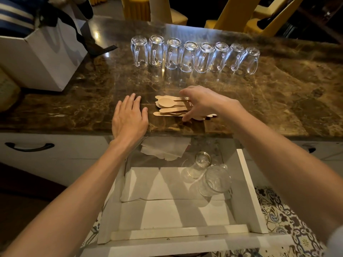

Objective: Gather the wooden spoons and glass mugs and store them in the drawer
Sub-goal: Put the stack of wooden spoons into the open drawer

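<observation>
A small pile of pale wooden spoons [169,108] lies on the dark marble counter [269,101] near its front edge. My right hand [201,102] is spread over the right half of the pile, fingers touching the spoons. My left hand [130,117] rests flat and open on the counter just left of the pile. Several glass mugs [193,55] stand upside down in a row further back. Below the counter a white drawer [246,191] is pulled out. Two glass mugs [209,175] lie on their sides in it, at the right.
A white box [42,58] with a dark strap stands on the counter's left end. White paper [163,151] lies at the back of the drawer. A shut drawer with a black handle [29,146] is to the left. Yellow chairs [259,15] stand beyond the counter.
</observation>
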{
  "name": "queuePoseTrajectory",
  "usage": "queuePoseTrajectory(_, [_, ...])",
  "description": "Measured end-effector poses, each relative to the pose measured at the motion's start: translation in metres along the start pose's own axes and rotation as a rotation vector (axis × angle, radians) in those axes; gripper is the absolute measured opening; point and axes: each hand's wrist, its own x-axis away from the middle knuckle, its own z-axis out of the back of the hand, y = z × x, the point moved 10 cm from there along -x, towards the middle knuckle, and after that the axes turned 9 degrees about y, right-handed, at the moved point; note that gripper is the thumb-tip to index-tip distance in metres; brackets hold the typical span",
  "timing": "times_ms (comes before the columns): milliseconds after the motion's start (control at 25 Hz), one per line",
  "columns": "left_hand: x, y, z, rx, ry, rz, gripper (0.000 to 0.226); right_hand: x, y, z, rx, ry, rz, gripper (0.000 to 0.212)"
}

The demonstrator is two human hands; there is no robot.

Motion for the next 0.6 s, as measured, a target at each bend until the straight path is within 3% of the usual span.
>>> queuePoseTrajectory(200, [0.000,0.000,-0.001,-0.002,-0.001,0.002,0.050,-0.020,0.013,-0.015,0.071,-0.086,-0.020,0.075])
queuePoseTrajectory(600, [0.000,-0.001,-0.003,-0.009,0.002,-0.001,0.050,-0.031,0.000,-0.015,0.195,-0.086,0.034,0.060])
